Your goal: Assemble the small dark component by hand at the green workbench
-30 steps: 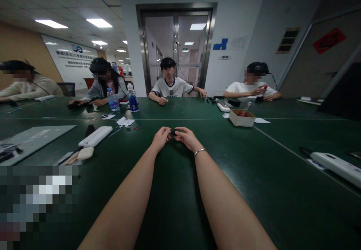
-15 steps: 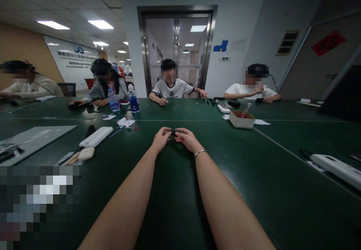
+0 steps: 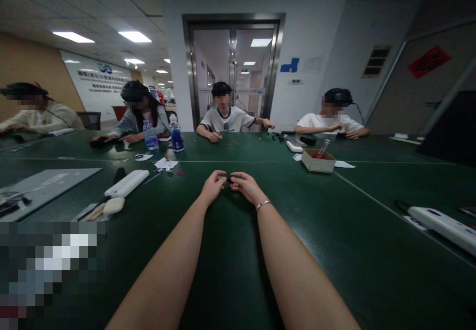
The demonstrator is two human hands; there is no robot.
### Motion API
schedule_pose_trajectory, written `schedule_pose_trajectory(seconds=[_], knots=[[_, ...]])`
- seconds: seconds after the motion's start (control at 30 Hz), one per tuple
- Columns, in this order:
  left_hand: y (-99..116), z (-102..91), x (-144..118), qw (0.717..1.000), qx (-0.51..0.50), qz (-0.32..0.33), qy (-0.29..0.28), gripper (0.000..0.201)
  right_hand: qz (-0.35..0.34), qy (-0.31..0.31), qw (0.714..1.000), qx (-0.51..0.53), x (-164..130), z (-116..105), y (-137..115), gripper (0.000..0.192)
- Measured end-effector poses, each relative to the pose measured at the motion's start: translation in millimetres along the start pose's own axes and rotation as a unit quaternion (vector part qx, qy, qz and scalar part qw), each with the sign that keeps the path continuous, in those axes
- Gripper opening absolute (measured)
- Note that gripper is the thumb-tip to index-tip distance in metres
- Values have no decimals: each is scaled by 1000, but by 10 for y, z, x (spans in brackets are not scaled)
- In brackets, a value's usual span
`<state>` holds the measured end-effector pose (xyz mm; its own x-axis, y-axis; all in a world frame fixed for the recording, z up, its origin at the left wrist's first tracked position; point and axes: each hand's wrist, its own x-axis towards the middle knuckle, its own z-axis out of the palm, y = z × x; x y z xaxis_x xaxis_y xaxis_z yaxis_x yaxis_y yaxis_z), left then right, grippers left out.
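Both arms reach forward over the dark green table (image 3: 230, 250). Between my fingertips is a small black object (image 3: 228, 179), too small and dark to tell its kind. My left hand (image 3: 214, 186) pinches its left end with thumb and fingers. From the other side my right hand (image 3: 244, 186), with a silver bracelet at the wrist, closes on the right end. The two hands nearly meet just above the tabletop, and the fingers hide part of the object.
A white power bank-like device (image 3: 127, 183) and a small cream item (image 3: 113, 205) lie left. Two bottles (image 3: 177, 137) stand beyond, near paper scraps (image 3: 165, 164). A small open box (image 3: 318, 162) holds a clear tube. Another white device (image 3: 444, 227) lies right. Several people sit opposite.
My hands stay together on the black object with barely any finger movement. The whole view has shifted slightly downward in the picture. At far right, a co-worker's raised hand has lowered.
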<state>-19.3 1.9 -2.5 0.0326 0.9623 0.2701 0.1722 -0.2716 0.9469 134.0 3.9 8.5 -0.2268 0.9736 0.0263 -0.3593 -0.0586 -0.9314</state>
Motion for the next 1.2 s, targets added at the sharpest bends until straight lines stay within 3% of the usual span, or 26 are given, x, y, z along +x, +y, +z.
schedule_pose_trajectory(seconds=[0.23,0.4,0.97,1.2], knots=[[46,3,-20,1000,1,-3,-11,23,-1,-5,1000,2,-1,3,-5,20],[58,-4,-27,1000,4,-4,10,26,3,-4,1000,0,-9,4,-11,19],[5,-3,6,999,-17,13,-24,28,3,-1,1000,4,3,4,-1,18],[39,5,-7,999,-32,-4,-3,29,4,0,1000,3,-4,8,-8,17]])
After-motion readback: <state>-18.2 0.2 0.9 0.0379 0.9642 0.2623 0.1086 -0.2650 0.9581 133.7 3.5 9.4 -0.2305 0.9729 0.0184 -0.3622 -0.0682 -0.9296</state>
